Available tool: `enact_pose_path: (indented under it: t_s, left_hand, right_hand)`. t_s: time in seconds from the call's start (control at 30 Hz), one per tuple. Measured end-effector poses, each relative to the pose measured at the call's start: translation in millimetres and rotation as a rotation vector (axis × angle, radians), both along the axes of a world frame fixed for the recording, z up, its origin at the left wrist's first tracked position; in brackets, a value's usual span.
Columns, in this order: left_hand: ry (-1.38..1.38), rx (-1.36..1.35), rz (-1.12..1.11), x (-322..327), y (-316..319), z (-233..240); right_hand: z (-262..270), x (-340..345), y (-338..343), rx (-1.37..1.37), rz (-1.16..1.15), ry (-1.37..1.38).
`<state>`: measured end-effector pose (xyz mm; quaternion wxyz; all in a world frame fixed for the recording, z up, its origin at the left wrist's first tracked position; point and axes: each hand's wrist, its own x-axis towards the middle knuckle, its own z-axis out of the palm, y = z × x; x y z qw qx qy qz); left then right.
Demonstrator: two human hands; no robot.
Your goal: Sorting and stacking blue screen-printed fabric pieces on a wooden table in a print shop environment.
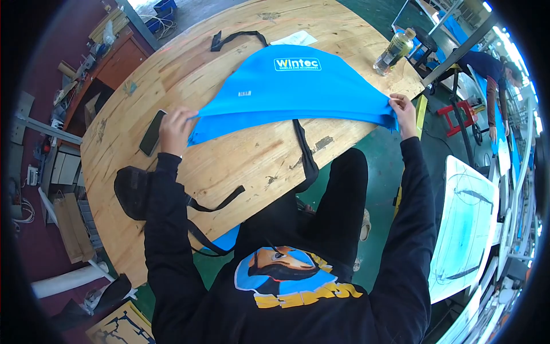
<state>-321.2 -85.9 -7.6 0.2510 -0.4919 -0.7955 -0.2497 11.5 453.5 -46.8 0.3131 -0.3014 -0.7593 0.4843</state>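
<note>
A bright blue fabric piece point(296, 90) bearing a Wintec logo is stretched across the wooden table point(240, 167). My left hand point(175, 131) pinches its left corner, and my right hand point(403, 114) grips the right corner near the table's edge. Along the side closer to me, a second blue layer shows beneath the upper one. A black strap point(305, 150) comes out from under the fabric and hangs over the table's edge. Another black strap point(242, 35) emerges at the far side. Just beside my left hand lies a smartphone point(152, 133), its screen dark.
A black pouch-like item point(132, 192) and a loose black strap point(219, 204) lie by my left forearm. A drink bottle point(394, 51) stands at the table's far right, and white paper point(296, 38) lies behind the fabric. A co-worker point(490, 73) bends over blue material at right.
</note>
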Motion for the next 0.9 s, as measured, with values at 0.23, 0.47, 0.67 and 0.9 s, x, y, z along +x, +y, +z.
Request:
enact_pose_path:
  t_s: [0.23, 0.47, 0.67, 0.9]
  left_hand:
    - [-0.075, -0.051, 0.017, 11.6, -6.7, -14.0]
    - [-0.091, -0.090, -0.005, 11.7, -14.6, -24.2]
    - [-0.049, -0.023, 0.079, 10.9, -5.6, -9.9]
    - [-0.125, 0.018, -0.117, 38.1, 141.0, 8.2]
  right_hand:
    - [0.8, 12.3, -8.9, -0.018, 0.000, 0.011]
    - [-10.9, 26.1, -15.3, 0.010, -0.052, 0.033]
    - [-1.5, 28.7, -34.5, 0.469, -0.291, -0.033]
    - [41.6, -111.2, -155.7, 0.873, 0.009, 0.108]
